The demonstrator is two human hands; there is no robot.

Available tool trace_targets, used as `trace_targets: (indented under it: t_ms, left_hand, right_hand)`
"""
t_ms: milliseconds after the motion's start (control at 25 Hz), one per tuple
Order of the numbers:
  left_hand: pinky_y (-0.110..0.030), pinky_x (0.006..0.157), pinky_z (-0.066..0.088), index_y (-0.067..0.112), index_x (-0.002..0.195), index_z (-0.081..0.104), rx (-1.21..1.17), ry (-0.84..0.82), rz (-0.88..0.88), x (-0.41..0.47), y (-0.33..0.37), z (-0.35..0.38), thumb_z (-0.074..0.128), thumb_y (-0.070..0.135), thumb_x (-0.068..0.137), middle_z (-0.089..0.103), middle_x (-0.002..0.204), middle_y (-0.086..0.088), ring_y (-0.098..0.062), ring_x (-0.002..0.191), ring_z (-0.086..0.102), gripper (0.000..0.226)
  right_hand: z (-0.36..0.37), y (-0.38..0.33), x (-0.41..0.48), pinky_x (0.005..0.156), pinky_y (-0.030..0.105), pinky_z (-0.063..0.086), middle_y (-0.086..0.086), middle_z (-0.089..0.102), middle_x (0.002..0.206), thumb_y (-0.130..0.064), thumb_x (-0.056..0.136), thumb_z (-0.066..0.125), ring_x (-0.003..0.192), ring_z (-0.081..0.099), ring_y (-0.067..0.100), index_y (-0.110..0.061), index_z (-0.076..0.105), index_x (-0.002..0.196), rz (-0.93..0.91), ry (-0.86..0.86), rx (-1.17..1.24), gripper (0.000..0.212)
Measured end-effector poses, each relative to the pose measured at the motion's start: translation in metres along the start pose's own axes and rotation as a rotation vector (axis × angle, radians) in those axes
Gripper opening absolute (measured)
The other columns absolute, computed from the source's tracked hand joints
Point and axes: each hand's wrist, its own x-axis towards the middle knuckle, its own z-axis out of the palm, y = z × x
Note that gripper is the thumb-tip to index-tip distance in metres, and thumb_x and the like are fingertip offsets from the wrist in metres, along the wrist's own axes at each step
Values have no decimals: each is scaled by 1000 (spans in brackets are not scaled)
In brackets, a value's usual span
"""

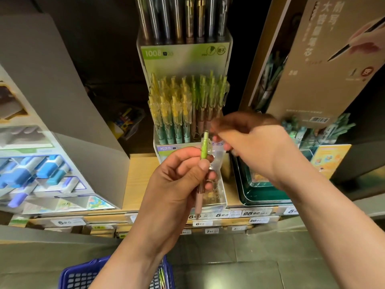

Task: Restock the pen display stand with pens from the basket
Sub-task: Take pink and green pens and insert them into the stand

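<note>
The left hand (177,184) grips one pen (204,149) between thumb and curled fingers, about midway along the barrel. The pen stands almost upright: its green push-button end points up and away, toward the pen display stand (177,59), and its tip points down toward the price tags (221,215) on the front edge of the shelf (141,180). The stand lies straight ahead of this hand and a little above it, so the pen's long axis is already close to the lean of the pens in the stand's middle row (183,113).

In that row the yellow-topped pens fill the left part. The green-topped ones with pinkish grips, which look like the held pen, sit in the right part (210,94). I judge that the held pen belongs there, slightly right of where it is now.

The right hand (254,147) is the nearer one to that spot. Its curled fingers (218,127) hover just in front of the lower ends of the green-topped pens, but they are blurred, and I cannot tell whether they pinch anything. The left hand, carrying the pen, is lower and nearer the person, in front of the stand's clear front compartment (224,192).

The blue basket (83,276) is at the bottom of the view, under the left forearm, with a few more pens (162,276) showing inside it.
</note>
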Motion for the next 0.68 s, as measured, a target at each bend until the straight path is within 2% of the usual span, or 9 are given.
trace_targets:
  t_ms: [80,160,240,320,400,520,600,680]
  left_hand:
    - [-24,67,56,7,106,74,-3,21,10,3,1,-1,73,9,84,71,86,-8,-15,76,66,22]
    - [-23,69,55,4,109,72,6,41,5,6,1,-2,71,8,87,71,87,-10,-15,78,66,23]
    - [-24,72,55,5,109,72,22,71,-6,7,0,-1,71,10,88,70,87,-12,-17,80,66,22]
    - [-24,75,55,10,106,71,47,105,-23,9,-1,1,74,19,85,67,85,-15,-22,84,65,23]
    - [-24,77,56,14,109,66,48,150,-58,9,0,2,78,24,78,70,93,-16,-24,90,68,35]
    - [-28,78,59,16,112,61,2,176,-78,7,-2,3,79,20,75,74,107,-12,-21,92,72,41]
    - [-31,78,59,15,112,59,-39,170,-77,5,-2,4,77,16,78,74,107,-15,-24,90,73,38]
    - [-32,77,59,14,111,60,-48,167,-75,3,-1,4,75,14,82,73,106,-17,-25,88,72,33]
  right_hand:
    - [2,-3,-18,61,8,50,-13,76,75,-45,80,74,62,63,-6,-31,78,84,10,-182,206,15]
    - [5,-2,-24,64,8,52,-6,77,86,-27,80,78,68,67,-4,-24,76,92,-17,-212,284,14]
    - [7,-3,-22,62,10,53,-4,77,84,-14,82,79,67,67,-3,-21,76,90,-2,-164,298,11]
    - [8,-7,-16,65,18,58,-3,77,80,-14,86,77,67,68,5,-24,75,86,-10,-106,269,10]
    - [2,-14,-6,71,25,62,-1,76,74,-11,89,73,67,71,12,-26,74,82,-41,-12,350,17]
    - [-13,-27,15,68,27,62,-5,75,71,-10,94,69,68,74,16,-26,70,83,-215,143,432,19]
    - [-17,-35,25,69,35,64,-8,74,70,-13,94,66,70,74,21,-28,69,85,-371,232,343,18]
    - [-12,-37,33,72,41,64,-9,73,72,-18,93,66,70,74,19,-30,68,87,-439,284,234,14]
